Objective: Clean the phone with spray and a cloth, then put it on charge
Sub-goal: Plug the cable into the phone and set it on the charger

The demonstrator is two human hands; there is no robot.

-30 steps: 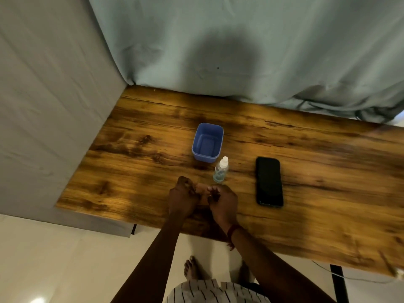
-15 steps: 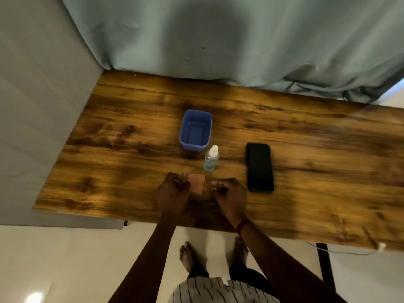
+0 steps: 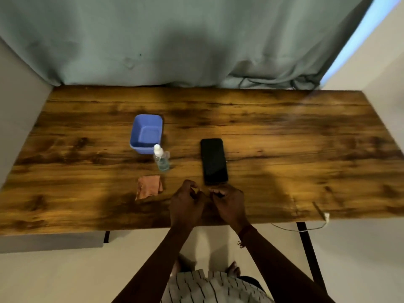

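Observation:
A black phone (image 3: pixel 213 160) lies flat, screen up, on the wooden table (image 3: pixel 284 149). Left of it stands a small clear spray bottle (image 3: pixel 161 158) with a white cap. An orange cloth (image 3: pixel 149 186) lies folded on the table in front of the bottle. My left hand (image 3: pixel 187 204) and my right hand (image 3: pixel 227 203) hover side by side near the table's front edge, just below the phone's near end. Both have curled fingers and hold nothing. The cloth lies apart, to the left of my left hand.
A blue plastic tub (image 3: pixel 147 133) sits behind the bottle. A white charging cable's plug (image 3: pixel 325 216) rests at the table's front right edge, its cord hanging below. A grey-green curtain (image 3: pixel 175 40) hangs behind the table; a wall stands at the left.
Both hands let go of the orange cloth and moved right, toward the phone's near end. The cloth now lies alone on the table. The camera view shifted right.

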